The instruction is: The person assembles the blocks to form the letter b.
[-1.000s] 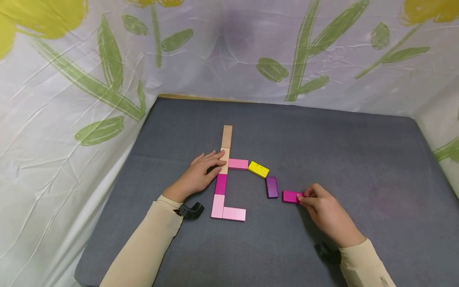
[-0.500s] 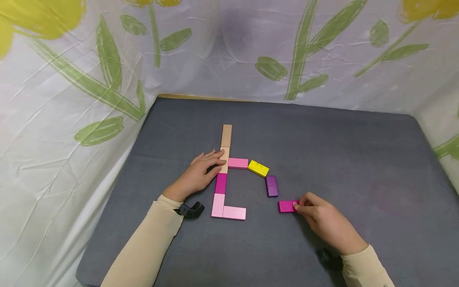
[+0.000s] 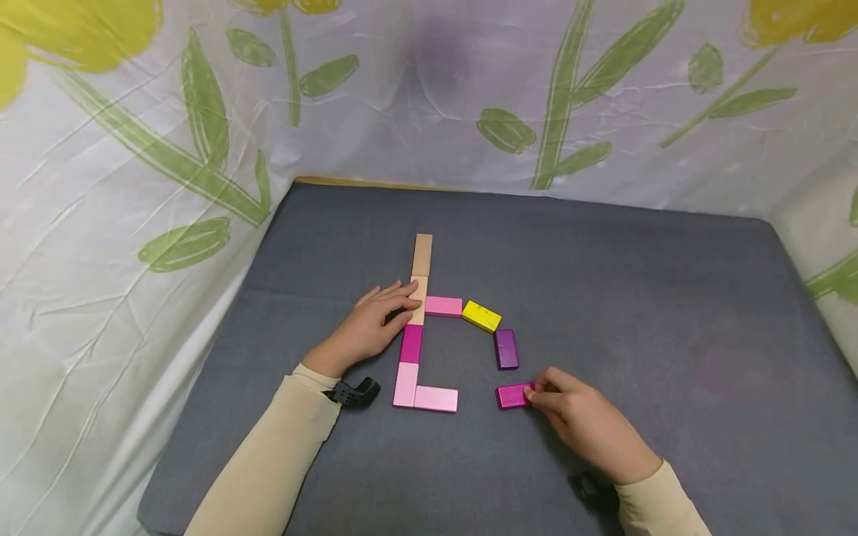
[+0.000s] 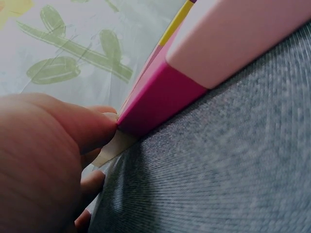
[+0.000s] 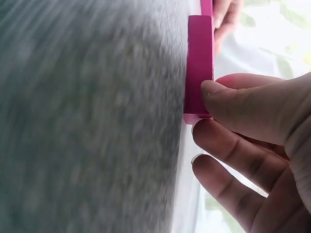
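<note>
A magenta block is pinched at its right end by the right hand, on the near side of the purple block and apart from it. At the purple block's far left corner, a yellow block is set corner to corner. Farther left, a cream block is touched by the left hand, its fingers loosely extended; nearer, two pale pink blocks are laid in an L.

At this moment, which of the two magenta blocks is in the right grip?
The separate magenta block, below the purple block in the head view; the right grip pinches its end. The other magenta block lies end to end with a pale pink block.
</note>
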The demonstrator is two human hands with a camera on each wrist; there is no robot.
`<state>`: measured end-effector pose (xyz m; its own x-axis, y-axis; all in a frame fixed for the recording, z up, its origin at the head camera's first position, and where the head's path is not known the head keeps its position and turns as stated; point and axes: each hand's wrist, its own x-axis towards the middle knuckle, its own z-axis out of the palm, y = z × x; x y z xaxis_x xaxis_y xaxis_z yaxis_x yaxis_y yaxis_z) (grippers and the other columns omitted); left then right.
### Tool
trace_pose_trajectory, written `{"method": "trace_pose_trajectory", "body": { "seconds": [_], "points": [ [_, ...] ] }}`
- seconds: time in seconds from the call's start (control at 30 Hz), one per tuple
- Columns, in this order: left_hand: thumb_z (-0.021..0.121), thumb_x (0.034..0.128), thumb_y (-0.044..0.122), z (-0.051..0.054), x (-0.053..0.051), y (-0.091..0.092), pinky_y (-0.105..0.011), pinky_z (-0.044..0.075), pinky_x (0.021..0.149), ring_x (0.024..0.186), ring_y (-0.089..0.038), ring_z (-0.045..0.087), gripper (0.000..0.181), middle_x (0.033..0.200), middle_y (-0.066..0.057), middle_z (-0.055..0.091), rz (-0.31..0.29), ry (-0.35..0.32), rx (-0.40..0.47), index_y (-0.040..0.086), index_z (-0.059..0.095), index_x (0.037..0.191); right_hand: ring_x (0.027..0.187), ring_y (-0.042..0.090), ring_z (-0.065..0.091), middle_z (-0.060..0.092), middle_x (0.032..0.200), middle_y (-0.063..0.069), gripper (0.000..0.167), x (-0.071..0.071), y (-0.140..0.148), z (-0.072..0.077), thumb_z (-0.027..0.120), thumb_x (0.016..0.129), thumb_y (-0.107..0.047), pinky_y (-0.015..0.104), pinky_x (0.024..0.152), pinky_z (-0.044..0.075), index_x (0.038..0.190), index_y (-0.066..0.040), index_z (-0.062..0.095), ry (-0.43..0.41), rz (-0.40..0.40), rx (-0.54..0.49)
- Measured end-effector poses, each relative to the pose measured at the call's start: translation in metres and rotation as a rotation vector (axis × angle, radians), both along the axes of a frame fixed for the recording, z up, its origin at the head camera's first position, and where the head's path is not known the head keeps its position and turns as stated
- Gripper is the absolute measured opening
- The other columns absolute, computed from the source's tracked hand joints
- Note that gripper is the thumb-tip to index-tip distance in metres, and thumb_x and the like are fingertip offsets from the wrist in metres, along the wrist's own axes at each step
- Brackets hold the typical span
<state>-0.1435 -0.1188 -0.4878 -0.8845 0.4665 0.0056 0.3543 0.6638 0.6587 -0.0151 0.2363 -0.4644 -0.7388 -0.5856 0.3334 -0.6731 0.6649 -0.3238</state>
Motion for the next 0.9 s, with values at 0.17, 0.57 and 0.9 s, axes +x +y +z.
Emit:
{"method": "trace_pose_trajectory", "body": {
  "seconds": [0.17, 0.57, 0.9],
  "points": [
    [0.062, 0.1066, 0.017, -0.002, 0.0, -0.001, -0.056, 0.013, 0.13, 0.157, -0.03, 0.035, 0.034, 0.164, -0.005, 0.045, -0.002, 0.004, -0.002, 0.009, 0.069, 0.139, 0.08, 0.006, 0.06, 0.062, 0.093, -0.003, 0.026, -0.003, -0.009, -0.001, 0.088, 0.074, 0.01, 0.022, 0.068, 0.055, 0.093, -0.008, 0.081, -0.007, 0.033, -0.008],
    [0.061, 0.1066, 0.016, -0.005, -0.001, -0.002, -0.056, 0.013, 0.13, 0.157, -0.031, 0.034, 0.033, 0.164, -0.006, 0.045, -0.005, 0.011, 0.002, 0.009, 0.07, 0.138, 0.081, 0.007, 0.059, 0.061, 0.093, -0.003, 0.023, -0.014, -0.026, 0.0, 0.087, 0.079, 0.007, 0.024, 0.07, 0.055, 0.095, -0.009, 0.079, -0.027, 0.116, -0.003],
    [0.062, 0.1065, 0.017, -0.004, 0.0, -0.001, -0.056, 0.013, 0.13, 0.156, -0.031, 0.034, 0.032, 0.164, -0.006, 0.045, -0.004, 0.016, -0.002, 0.009, 0.071, 0.136, 0.082, 0.008, 0.062, 0.063, 0.094, -0.002, 0.021, -0.018, -0.033, -0.002, 0.089, 0.078, 0.006, 0.025, 0.071, 0.058, 0.092, -0.008, 0.081, -0.037, 0.134, -0.019]
  ]
}}
